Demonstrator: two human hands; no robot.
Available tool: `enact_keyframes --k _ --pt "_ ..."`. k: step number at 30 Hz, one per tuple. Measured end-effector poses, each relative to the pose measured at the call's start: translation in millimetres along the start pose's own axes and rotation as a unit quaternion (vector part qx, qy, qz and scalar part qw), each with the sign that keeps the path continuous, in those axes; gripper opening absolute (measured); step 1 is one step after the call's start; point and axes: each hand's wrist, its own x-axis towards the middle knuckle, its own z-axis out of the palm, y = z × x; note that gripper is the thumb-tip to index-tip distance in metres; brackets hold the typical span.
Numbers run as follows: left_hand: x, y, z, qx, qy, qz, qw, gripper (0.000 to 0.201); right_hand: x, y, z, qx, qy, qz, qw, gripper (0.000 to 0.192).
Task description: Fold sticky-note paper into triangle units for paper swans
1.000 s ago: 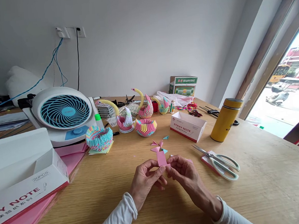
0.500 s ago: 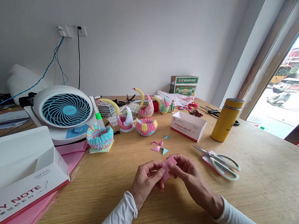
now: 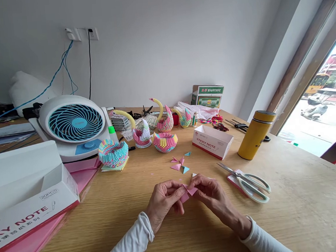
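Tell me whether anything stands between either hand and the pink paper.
Nothing visible does: the left hand and right hand both hold the pink paper directly. The scissors lie to the right, the folded pieces beyond both hands.

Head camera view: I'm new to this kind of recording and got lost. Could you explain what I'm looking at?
There is no machine doing the work: you see a person's left hand and right hand, both bare. The camera is worn on the person's head and looks forward and down. Between them, the hands hold a piece of partly folded pink paper. Just beyond, on the wooden table, lie small pink and blue folded triangles. To the right are scissors and a yellow bottle. Paper swans sit farther back, and a fan stands at the left.
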Motion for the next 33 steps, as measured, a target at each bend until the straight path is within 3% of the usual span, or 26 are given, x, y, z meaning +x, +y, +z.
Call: enact_keyframes --k 6,12,19,26,33 --pt "-0.3 0.5 -0.9 -0.019 -0.013 -0.013 1.000 0.032 -1.3 2.3 -4.3 -0.060 -0.019 -0.012 0.998 0.016" --pt "1.3 -3.5 -3.6 0.036 -0.010 0.026 0.999 0.030 -3.8 -7.2 -5.0 0.020 -0.042 0.028 0.999 0.014" --pt "-1.4 -1.7 0.7 0.120 -0.009 0.058 0.991 0.028 -2.3 4.9 0.3 -0.006 -0.032 0.057 0.998 0.028" --pt "-6.6 6.5 5.2 0.104 -0.031 0.047 0.993 0.029 -2.7 2.5 0.3 -0.009 -0.038 0.068 0.997 0.031" --pt "-2.2 0.7 2.5 0.073 -0.041 0.029 0.996 0.034 0.7 -0.3 -0.9 0.019 -0.036 0.101 0.994 0.036"
